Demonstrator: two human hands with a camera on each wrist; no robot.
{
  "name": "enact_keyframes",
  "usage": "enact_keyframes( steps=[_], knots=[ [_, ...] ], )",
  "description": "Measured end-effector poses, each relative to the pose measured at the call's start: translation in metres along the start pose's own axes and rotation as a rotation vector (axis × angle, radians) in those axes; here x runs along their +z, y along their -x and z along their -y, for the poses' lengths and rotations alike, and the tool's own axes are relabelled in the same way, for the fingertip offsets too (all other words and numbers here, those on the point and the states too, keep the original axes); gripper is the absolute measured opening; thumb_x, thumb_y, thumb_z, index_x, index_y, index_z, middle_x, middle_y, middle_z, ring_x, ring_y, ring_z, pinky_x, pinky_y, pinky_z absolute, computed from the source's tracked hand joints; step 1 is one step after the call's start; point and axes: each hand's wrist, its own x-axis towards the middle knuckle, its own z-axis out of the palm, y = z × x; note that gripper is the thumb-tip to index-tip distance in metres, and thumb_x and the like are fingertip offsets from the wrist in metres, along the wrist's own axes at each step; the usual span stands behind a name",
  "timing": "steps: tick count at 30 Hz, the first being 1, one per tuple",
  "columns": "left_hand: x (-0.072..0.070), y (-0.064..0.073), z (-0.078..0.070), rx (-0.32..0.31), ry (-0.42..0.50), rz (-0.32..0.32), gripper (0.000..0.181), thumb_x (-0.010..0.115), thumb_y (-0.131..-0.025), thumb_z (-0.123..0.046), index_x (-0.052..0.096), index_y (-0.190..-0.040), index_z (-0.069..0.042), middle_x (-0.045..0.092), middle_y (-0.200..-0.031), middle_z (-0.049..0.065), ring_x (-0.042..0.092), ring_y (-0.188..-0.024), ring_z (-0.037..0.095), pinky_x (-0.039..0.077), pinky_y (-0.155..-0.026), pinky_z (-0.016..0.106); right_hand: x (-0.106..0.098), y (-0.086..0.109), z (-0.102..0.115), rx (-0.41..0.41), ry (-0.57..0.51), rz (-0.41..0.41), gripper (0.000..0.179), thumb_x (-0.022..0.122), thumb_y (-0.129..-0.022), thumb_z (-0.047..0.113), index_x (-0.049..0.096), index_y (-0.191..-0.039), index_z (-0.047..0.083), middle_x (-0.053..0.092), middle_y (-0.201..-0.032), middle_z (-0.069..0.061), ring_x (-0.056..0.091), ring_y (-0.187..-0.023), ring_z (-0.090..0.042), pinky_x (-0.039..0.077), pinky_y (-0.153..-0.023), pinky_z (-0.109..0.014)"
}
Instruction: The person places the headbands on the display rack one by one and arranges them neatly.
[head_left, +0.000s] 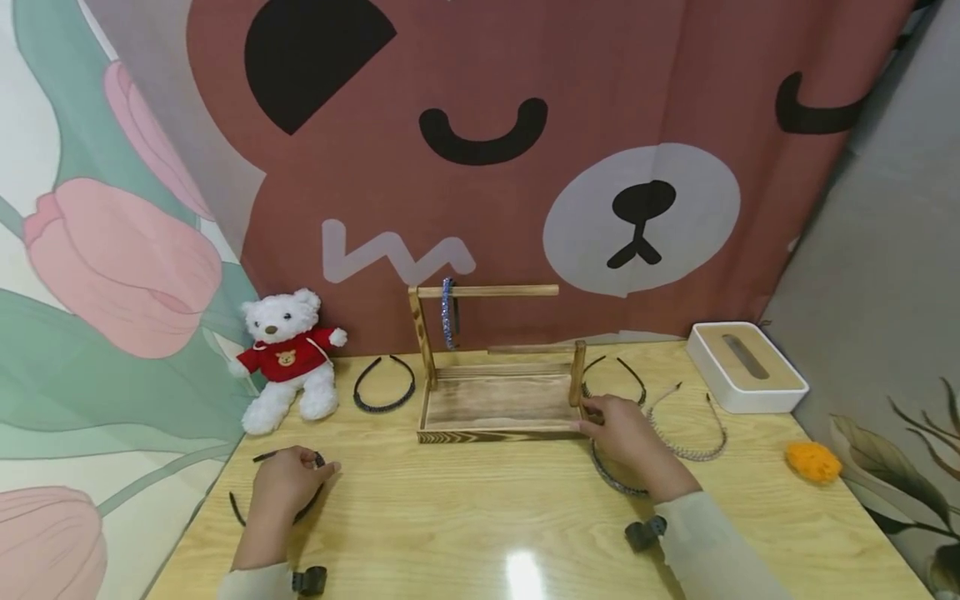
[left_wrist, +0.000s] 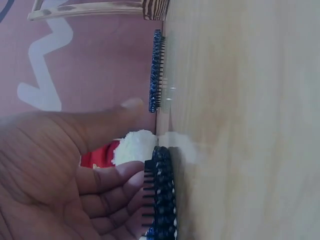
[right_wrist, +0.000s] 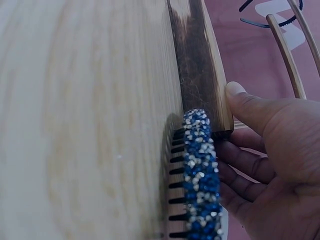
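Observation:
My right hand [head_left: 624, 435] holds the front right corner of a wooden display rack [head_left: 498, 436], thumb on its edge and fingers curled behind. Close by those fingers lies a headband [right_wrist: 202, 175] with blue and silver stones and black comb teeth, partly hidden by the hand in the head view. At the front left, my left hand [head_left: 283, 483] is over a black headband [left_wrist: 165, 195]; its fingertips are right at the teeth and its thumb stands apart. A blue sparkly headband [head_left: 447, 312] hangs on the rack's upper bar.
A dark headband [head_left: 384, 408] lies left of the rack, and a pale one [head_left: 701, 454] lies to its right. A white teddy bear [head_left: 292, 358] in red sits back left. A tissue box [head_left: 746, 371] and an orange lump [head_left: 813, 462] are at the right.

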Motion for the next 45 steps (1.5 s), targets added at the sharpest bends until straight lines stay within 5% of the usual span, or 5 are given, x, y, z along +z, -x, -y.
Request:
enact_keyframes(
  steps=[10,18,29,36,45],
  knots=[
    [0.002,0.009,0.006,-0.040,0.012,0.027,0.055,0.085,-0.092,-0.037,0.044,-0.060,-0.018,0.032,-0.058,-0.007,0.031,-0.059,0.015,0.029,-0.055,0.031,0.001,0.000,-0.003,-0.007,-0.002,-0.003,0.057,0.076,-0.105,0.034,0.064,-0.150,0.001,0.073,-0.133,-0.019,0.075,-0.114,-0.036,0.064,-0.093,-0.053],
    [-0.001,0.007,0.009,-0.036,-0.037,0.081,0.037,0.087,-0.091,-0.038,0.071,-0.083,-0.006,0.073,-0.083,0.007,0.068,-0.077,0.027,0.059,-0.071,0.049,0.001,0.000,-0.004,-0.010,0.011,-0.003,0.058,0.076,-0.105,0.036,0.064,-0.150,0.001,0.073,-0.134,-0.019,0.074,-0.115,-0.036,0.063,-0.095,-0.055],
    [0.003,0.014,-0.004,0.000,-0.010,0.062,0.047,0.077,-0.093,-0.029,0.048,-0.058,-0.020,0.041,-0.056,-0.006,0.043,-0.057,0.017,0.035,-0.055,0.031,0.001,0.000,-0.004,-0.004,0.007,0.002,0.058,0.075,-0.105,0.036,0.064,-0.151,0.001,0.071,-0.137,-0.021,0.073,-0.117,-0.037,0.063,-0.096,-0.056],
    [-0.010,0.024,-0.026,0.064,0.053,-0.014,0.037,0.073,-0.098,-0.027,0.055,-0.067,-0.017,0.049,-0.062,-0.003,0.050,-0.061,0.018,0.038,-0.056,0.032,0.001,0.001,-0.002,0.003,0.007,0.006,0.059,0.075,-0.105,0.037,0.063,-0.152,0.002,0.071,-0.136,-0.020,0.073,-0.117,-0.037,0.063,-0.096,-0.055],
    [-0.031,0.023,-0.061,0.054,0.409,0.046,0.029,0.068,-0.107,-0.031,0.072,-0.094,-0.005,0.061,-0.071,0.000,0.062,-0.067,0.017,0.053,-0.061,0.031,0.000,0.002,0.000,0.010,0.003,0.012,0.059,0.074,-0.106,0.036,0.062,-0.153,0.002,0.070,-0.139,-0.021,0.073,-0.119,-0.038,0.062,-0.097,-0.056]
  ],
)
